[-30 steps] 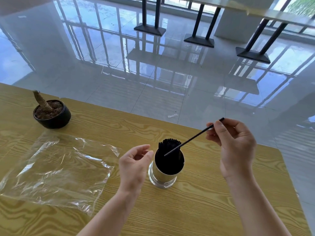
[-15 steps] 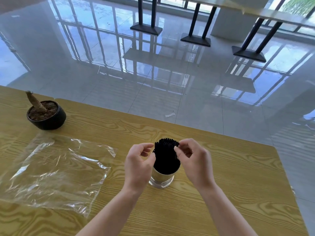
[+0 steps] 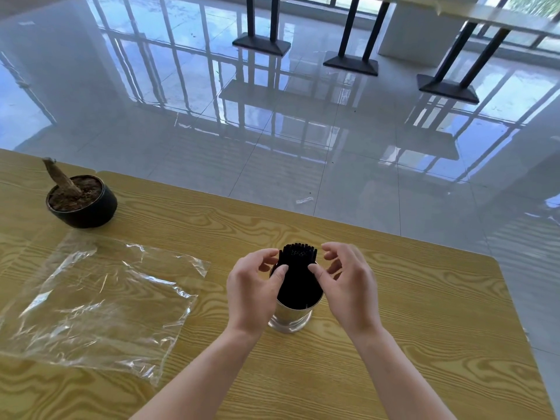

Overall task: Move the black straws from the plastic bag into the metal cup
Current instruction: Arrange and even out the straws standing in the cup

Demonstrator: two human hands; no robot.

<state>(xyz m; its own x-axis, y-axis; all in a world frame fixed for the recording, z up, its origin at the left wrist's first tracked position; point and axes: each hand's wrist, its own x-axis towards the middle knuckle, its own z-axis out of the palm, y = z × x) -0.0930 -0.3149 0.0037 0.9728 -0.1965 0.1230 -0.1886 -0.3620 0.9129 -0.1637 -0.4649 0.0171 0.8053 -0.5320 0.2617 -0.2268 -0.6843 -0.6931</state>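
A thick bundle of black straws [image 3: 298, 281] stands upright in the shiny metal cup [image 3: 290, 319] near the middle of the wooden table [image 3: 430, 334]. My left hand [image 3: 251, 291] is at the bundle's left side, thumb pressed on the straws and fingers curled by their tops. My right hand [image 3: 348, 287] is at the right side, its thumb tip touching the bundle and its fingers spread and lifted off. The clear plastic bag [image 3: 100, 301] lies flat and crumpled on the table to the left, with no straws visible in it.
A black pot with soil and a cut stump [image 3: 81, 204] stands at the table's back left. Beyond the table's far edge is a glossy tiled floor with black table legs [image 3: 351, 60]. The table's rounded right corner is close to my right arm.
One second ago my right hand held a single straw above the cup; that straw now stands in the bundle. Both hands have closed in on the bundle's sides.
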